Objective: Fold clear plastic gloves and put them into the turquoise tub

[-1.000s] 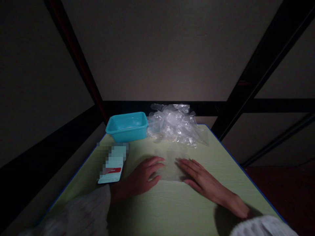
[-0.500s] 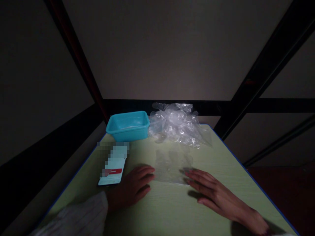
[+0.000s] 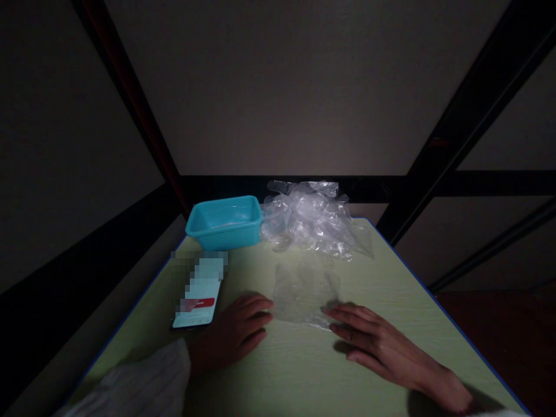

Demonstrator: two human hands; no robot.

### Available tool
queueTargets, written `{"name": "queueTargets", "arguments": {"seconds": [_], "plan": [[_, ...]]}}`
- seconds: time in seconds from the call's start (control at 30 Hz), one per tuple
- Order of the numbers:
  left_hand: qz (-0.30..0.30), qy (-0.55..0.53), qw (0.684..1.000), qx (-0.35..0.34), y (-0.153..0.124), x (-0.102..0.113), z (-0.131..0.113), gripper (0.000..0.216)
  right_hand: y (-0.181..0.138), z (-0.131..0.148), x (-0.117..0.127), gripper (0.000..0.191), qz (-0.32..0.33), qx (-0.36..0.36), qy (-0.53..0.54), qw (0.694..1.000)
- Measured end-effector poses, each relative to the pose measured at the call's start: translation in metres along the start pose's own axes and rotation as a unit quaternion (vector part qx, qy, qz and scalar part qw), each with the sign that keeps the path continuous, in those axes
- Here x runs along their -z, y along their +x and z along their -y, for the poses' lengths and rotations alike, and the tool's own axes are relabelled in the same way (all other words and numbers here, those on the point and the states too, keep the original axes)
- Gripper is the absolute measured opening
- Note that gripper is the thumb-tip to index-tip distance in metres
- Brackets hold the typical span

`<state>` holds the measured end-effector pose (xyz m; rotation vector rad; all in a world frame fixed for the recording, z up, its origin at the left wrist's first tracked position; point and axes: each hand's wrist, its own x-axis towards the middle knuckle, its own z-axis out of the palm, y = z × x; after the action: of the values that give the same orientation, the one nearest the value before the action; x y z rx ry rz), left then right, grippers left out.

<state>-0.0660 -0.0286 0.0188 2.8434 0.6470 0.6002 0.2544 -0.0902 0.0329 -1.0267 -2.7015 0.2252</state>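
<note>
A clear plastic glove (image 3: pixel 303 289) lies flat on the pale green table (image 3: pixel 295 370). My left hand (image 3: pixel 237 331) rests on the table just left of the glove's near corner, fingers stretched toward it and slightly curled. My right hand (image 3: pixel 376 341) lies flat with fingers apart, its fingertips touching the glove's near right edge. Neither hand holds anything.
A turquoise plastic tub (image 3: pixel 225 222) stands at the table's far left. Beside it lies a heap of clear plastic gloves (image 3: pixel 313 218). A phone (image 3: pixel 198 296) lies left of my left hand. Dark frame bars rise behind the table.
Both hands slid back toward me off the glove, which now lies uncovered. In the last half second my right fingertips moved slightly left onto the glove's edge.
</note>
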Motion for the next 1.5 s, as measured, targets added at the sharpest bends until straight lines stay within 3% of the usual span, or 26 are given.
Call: {"name": "queueTargets", "arguments": {"seconds": [0.5, 1.07, 1.33, 1.5], "plan": [[-0.02, -0.018, 1.0, -0.001, 0.0023, 0.0016, 0.0006, 0.02, -0.004, -0.0035, 0.0028, 0.032, -0.02, 0.011, -0.007, 1.0], [-0.002, -0.033, 0.999, 0.021, 0.0048, 0.0052, -0.0008, 0.023, -0.0024, -0.0045, -0.0004, 0.029, -0.051, 0.007, 0.003, 0.999], [-0.013, -0.058, 0.998, 0.021, 0.003, 0.0029, 0.0017, 0.022, 0.0002, -0.0043, 0.0032, 0.03, -0.043, -0.028, 0.099, 0.994], [-0.019, -0.027, 0.999, 0.019, 0.0014, 0.002, 0.0008, 0.022, 0.0019, -0.0031, 0.0049, 0.027, -0.085, -0.03, 0.088, 0.992]]}}
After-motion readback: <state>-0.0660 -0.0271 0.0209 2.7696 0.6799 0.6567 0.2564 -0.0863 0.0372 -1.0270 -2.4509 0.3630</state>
